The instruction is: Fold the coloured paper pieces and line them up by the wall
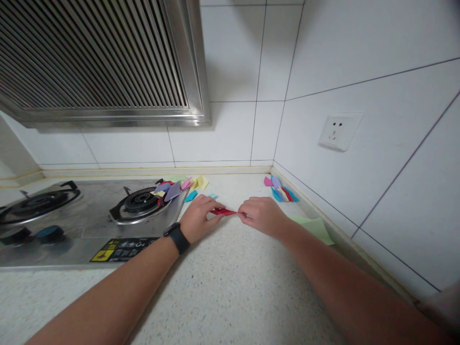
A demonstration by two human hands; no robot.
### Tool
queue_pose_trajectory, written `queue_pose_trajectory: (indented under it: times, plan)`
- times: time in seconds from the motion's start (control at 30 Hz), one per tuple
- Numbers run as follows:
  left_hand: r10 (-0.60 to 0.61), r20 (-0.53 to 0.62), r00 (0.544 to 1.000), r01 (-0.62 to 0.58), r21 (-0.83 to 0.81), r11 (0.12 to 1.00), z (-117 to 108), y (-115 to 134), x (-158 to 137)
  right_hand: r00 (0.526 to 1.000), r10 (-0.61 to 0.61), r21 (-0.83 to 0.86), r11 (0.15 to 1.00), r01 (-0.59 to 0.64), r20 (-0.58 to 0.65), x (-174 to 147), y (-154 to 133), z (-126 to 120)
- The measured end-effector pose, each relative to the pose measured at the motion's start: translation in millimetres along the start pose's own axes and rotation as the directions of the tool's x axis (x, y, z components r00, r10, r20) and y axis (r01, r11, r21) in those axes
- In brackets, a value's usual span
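Note:
A small piece of folded red paper (225, 212) is stretched between my two hands, just above or on the speckled counter (230, 282). My left hand (200, 216), with a black watch (177, 237) on its wrist, pinches the left end between thumb and fingers. At the right end, the thumb and fingertips of my right hand (263, 216) are closed on the paper's pointed tip. Just beyond my left hand lie a blue folded paper (190, 196) and a light blue scrap (213, 196). Part of the red paper is hidden behind my left fingers.
Purple, pink and yellow folded papers (173, 191) pile over the right burner of the gas stove (97, 230). Another colourful paper cluster (282, 190) sits near the back right corner. Light green paper (316, 229) lies beside my right forearm. A range hood (108, 117) overhangs the stove.

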State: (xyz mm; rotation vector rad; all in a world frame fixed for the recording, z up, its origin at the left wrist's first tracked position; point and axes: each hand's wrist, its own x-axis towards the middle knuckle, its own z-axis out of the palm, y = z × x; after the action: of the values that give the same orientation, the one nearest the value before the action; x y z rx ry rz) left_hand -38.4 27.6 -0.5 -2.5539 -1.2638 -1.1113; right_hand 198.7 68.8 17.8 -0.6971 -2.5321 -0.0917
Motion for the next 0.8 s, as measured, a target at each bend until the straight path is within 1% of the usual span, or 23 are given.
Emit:
queue_pose_trajectory:
  times: [0.07,0.2,0.27,0.3,0.33,0.4,0.47,0.53,0.6,0.67,0.8]
  plan:
    - [-0.008,0.001,1.000,0.008,0.008,1.000,-1,0,0,1.000,0.017,0.019,1.000,-0.017,-0.014,0,-3,0]
    - [-0.028,-0.020,0.999,0.028,-0.022,0.999,0,1,0,0.992,0.103,0.106,0.990,-0.095,-0.073,1,-9,1]
    - [-0.101,-0.036,0.994,0.096,-0.106,0.990,3,1,0,0.978,0.172,0.170,0.974,-0.150,-0.122,1,-12,3]
    - [-0.173,-0.042,0.984,0.163,-0.174,0.971,5,1,0,0.962,0.227,0.224,0.956,-0.190,-0.151,2,-13,5]
    - [-0.258,-0.044,0.965,0.239,-0.258,0.936,7,1,0,0.941,0.290,0.290,0.928,-0.233,-0.174,2,-14,6]
    - [-0.406,-0.019,0.914,0.355,-0.448,0.820,12,1,1,0.902,0.393,0.424,0.859,-0.289,-0.181,4,-16,9]
    - [-0.471,0.027,0.882,0.385,-0.618,0.685,15,2,2,0.892,0.427,0.516,0.803,-0.299,-0.147,5,-18,13]
    - [-0.489,0.062,0.870,0.375,-0.727,0.575,17,4,4,0.902,0.420,0.573,0.766,-0.293,-0.100,7,-20,16]
    - [-0.503,0.099,0.858,0.382,-0.778,0.498,17,8,4,0.908,0.414,0.622,0.727,-0.290,-0.060,8,-22,20]
    - [-0.508,0.142,0.850,0.401,-0.799,0.448,15,12,5,0.907,0.420,0.657,0.695,-0.291,-0.043,10,-24,23]
    - [-0.501,0.207,0.840,0.432,-0.814,0.388,15,14,3,0.877,0.472,0.673,0.678,-0.295,-0.091,11,-29,24]
